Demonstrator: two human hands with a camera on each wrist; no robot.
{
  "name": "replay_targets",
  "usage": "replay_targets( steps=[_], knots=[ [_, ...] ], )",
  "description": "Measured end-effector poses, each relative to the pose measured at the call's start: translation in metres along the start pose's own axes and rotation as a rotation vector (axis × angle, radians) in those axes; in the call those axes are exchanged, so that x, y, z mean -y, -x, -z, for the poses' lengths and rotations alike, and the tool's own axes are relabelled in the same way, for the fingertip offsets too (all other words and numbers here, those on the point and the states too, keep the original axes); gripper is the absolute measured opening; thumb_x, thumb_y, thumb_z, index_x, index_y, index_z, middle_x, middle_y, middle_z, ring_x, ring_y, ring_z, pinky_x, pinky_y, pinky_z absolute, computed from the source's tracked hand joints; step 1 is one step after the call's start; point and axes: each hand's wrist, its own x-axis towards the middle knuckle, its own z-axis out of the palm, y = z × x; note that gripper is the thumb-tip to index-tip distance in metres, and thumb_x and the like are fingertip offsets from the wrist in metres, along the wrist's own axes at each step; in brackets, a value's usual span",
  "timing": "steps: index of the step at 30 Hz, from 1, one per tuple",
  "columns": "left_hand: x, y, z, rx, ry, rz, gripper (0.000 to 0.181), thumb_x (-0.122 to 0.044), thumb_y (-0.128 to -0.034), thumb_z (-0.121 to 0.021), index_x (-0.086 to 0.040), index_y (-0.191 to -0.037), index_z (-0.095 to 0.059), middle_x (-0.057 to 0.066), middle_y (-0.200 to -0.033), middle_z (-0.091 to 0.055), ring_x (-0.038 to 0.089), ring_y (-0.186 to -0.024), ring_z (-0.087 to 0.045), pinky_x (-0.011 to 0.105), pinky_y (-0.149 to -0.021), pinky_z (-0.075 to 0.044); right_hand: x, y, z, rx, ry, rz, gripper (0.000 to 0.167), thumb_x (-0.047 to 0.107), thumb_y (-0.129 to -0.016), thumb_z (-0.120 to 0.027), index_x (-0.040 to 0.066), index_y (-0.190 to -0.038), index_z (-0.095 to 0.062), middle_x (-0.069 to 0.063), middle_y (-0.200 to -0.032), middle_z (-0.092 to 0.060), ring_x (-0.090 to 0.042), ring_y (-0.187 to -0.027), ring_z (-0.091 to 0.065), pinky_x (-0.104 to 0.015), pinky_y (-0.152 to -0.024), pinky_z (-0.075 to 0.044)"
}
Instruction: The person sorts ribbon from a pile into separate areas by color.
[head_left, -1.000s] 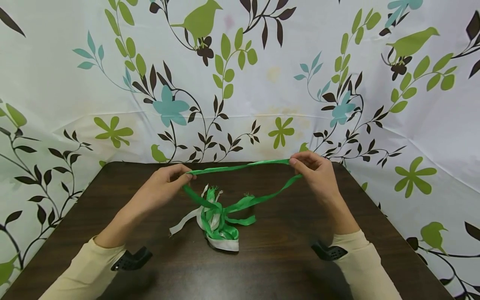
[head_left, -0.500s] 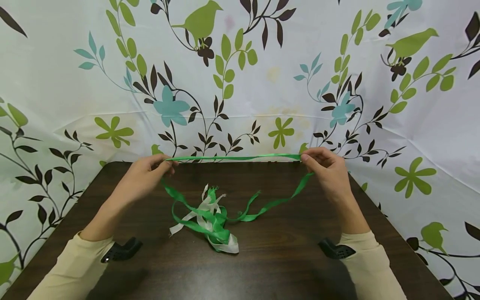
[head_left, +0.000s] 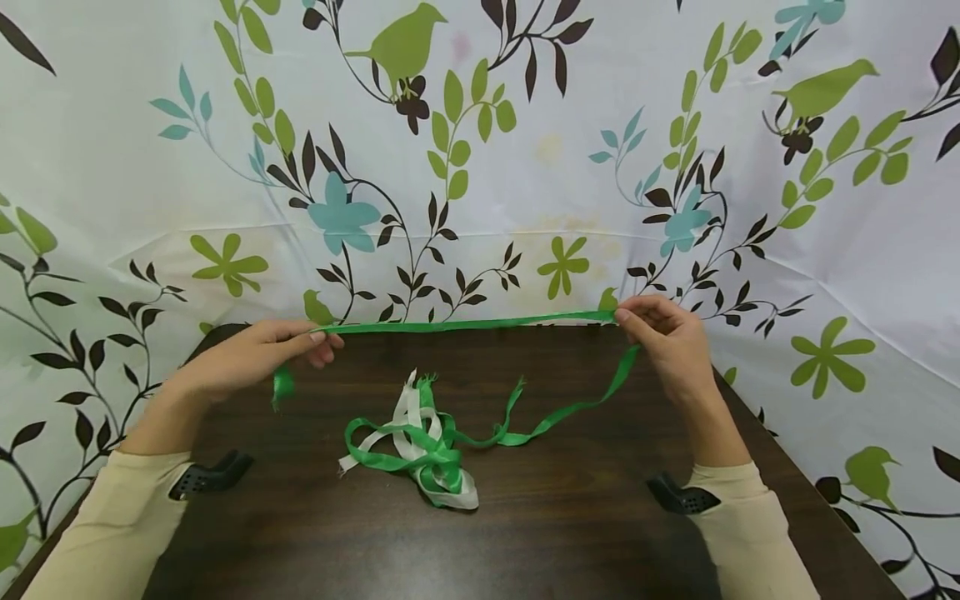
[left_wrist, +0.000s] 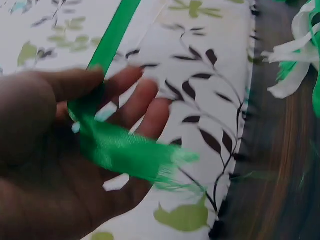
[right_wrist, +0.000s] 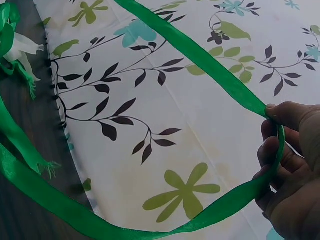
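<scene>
A green ribbon (head_left: 465, 324) is stretched nearly level between the two hands above the table's far edge. The left hand (head_left: 262, 354) pinches it close to one end between thumb and fingers; the frayed tail (left_wrist: 130, 152) hangs across the palm in the left wrist view. At the other side the right hand (head_left: 667, 342) pinches the ribbon between thumb and fingertips. From there its slack (right_wrist: 210, 207) droops back to the table. A loose tangle of green and white ribbons (head_left: 438, 467) lies mid-table, between and below the hands.
The dark wooden table (head_left: 555, 517) spans the space below the hands. Behind it hangs a white cloth (head_left: 510, 200) printed with leaves, birds and flowers. A short frayed green ribbon end (head_left: 517, 392) sticks up right of the tangle. Black wrist devices (head_left: 213, 475) sit on both sleeves.
The hands have moved apart, drawing the ribbon out longer between them. The left hand has gone left, and its ribbon end has come free of the tangle.
</scene>
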Motion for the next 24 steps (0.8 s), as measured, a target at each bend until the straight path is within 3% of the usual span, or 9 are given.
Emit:
replay_targets(
  steps=[4,8,13,18,24],
  knots=[
    [0.018,0.004,0.01,0.05,0.049,0.027,0.036,-0.032,-0.1098,-0.05,-0.007,-0.124,-0.071,0.009,-0.112,-0.071,0.03,-0.104,-0.067,0.035,-0.085,-0.053,-0.008,-0.002,0.002,-0.012,0.011,-0.02,0.023,0.011,-0.094,-0.076,-0.008,-0.106,-0.07,-0.01,-0.079,-0.064,-0.027,-0.069,-0.053,-0.028,-0.063,-0.048],
    [0.032,0.001,0.015,0.005,0.095,0.029,0.042,-0.034,-0.1103,-0.048,-0.001,-0.122,-0.07,0.014,-0.11,-0.07,0.034,-0.102,-0.066,0.036,-0.085,-0.054,-0.021,-0.001,0.002,-0.01,0.034,-0.059,0.025,0.012,-0.094,-0.076,-0.007,-0.108,-0.07,-0.011,-0.082,-0.066,-0.022,-0.07,-0.055,-0.029,-0.064,-0.048],
    [0.049,-0.004,0.018,-0.14,0.173,0.056,0.048,-0.038,-0.1089,-0.05,0.006,-0.119,-0.068,0.014,-0.102,-0.069,0.029,-0.095,-0.066,0.032,-0.083,-0.054,-0.034,-0.002,0.001,0.026,0.065,-0.105,0.027,0.015,-0.095,-0.076,-0.005,-0.11,-0.07,-0.008,-0.089,-0.07,-0.018,-0.073,-0.058,-0.029,-0.066,-0.049],
    [0.07,-0.006,0.022,-0.313,0.161,0.121,0.046,-0.038,-0.1068,-0.055,0.005,-0.119,-0.065,0.002,-0.092,-0.069,0.018,-0.087,-0.067,0.025,-0.077,-0.052,-0.039,-0.003,0.002,0.069,0.087,-0.12,0.029,0.018,-0.095,-0.077,-0.003,-0.113,-0.069,-0.006,-0.094,-0.07,-0.02,-0.081,-0.061,-0.027,-0.069,-0.05],
    [0.09,-0.004,0.028,-0.447,0.228,0.201,0.042,-0.039,-0.103,-0.062,-0.001,-0.12,-0.066,-0.009,-0.087,-0.069,0.009,-0.081,-0.066,0.022,-0.071,-0.051,-0.039,-0.002,0.002,0.178,0.126,-0.165,0.028,0.02,-0.094,-0.077,0.003,-0.115,-0.069,-0.01,-0.1,-0.069,-0.024,-0.092,-0.065,-0.029,-0.079,-0.052]
  ],
)
